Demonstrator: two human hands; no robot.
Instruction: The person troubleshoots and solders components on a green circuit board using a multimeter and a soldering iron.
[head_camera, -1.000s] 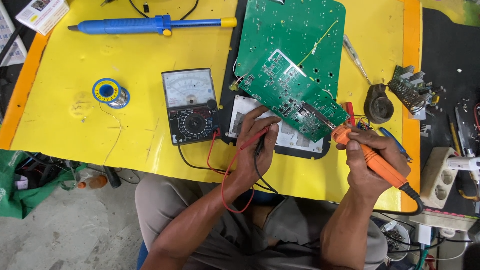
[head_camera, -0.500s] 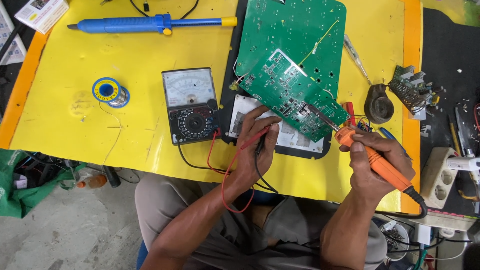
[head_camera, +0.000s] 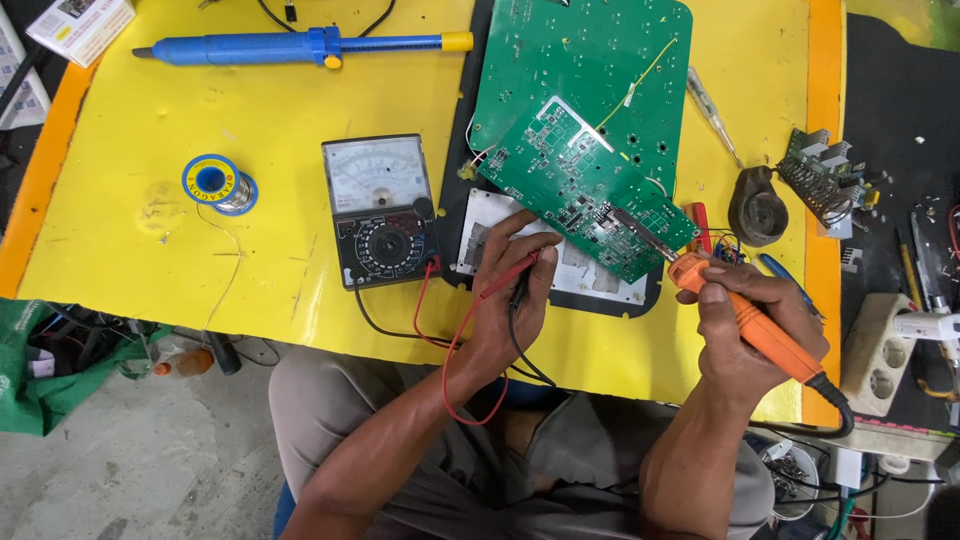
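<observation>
Right hand (head_camera: 752, 325) grips orange-handled soldering iron (head_camera: 745, 315), tip on edge of small green circuit board (head_camera: 585, 190); since a second ago the iron has slid slightly lower-right, tip barely shifted, so work on the same joint seems ongoing. Left hand (head_camera: 510, 290) pinches red and black probe leads (head_camera: 515, 280) against the board, unchanged. Analog multimeter (head_camera: 380, 210) sits left on yellow desk (head_camera: 150, 240).

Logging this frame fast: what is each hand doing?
Left hand: closed on the red and black probes.
Right hand: closed on the orange soldering iron.
</observation>
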